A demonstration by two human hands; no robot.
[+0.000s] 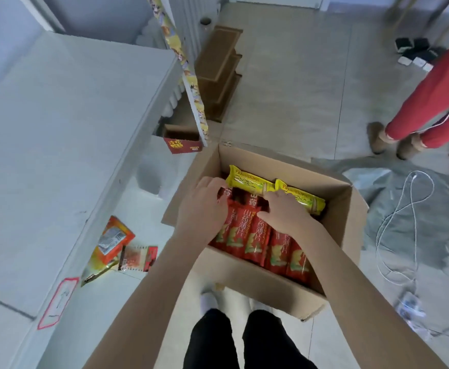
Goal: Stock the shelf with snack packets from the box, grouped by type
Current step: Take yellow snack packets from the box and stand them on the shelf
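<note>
Both arms reach straight down into the cardboard box [258, 283] on the floor, left hand [200, 209] and right hand [284, 211] palm-down with fingers curled into the row of red snack packets [255, 235]; looks like they're pinching them, but can't really tell if anything's gripped. Two yellow packets [250, 182] lie across the far side of the box. The white shelf [58, 129] sits to the left, a few loose packets [114, 241] on its lower level and a small red carton [182, 143] further back.

Both bare arms reach forward and down.
Left hand [200, 209] and right hand [284, 213] lie palm-down, side by side, fingers curled.
</note>
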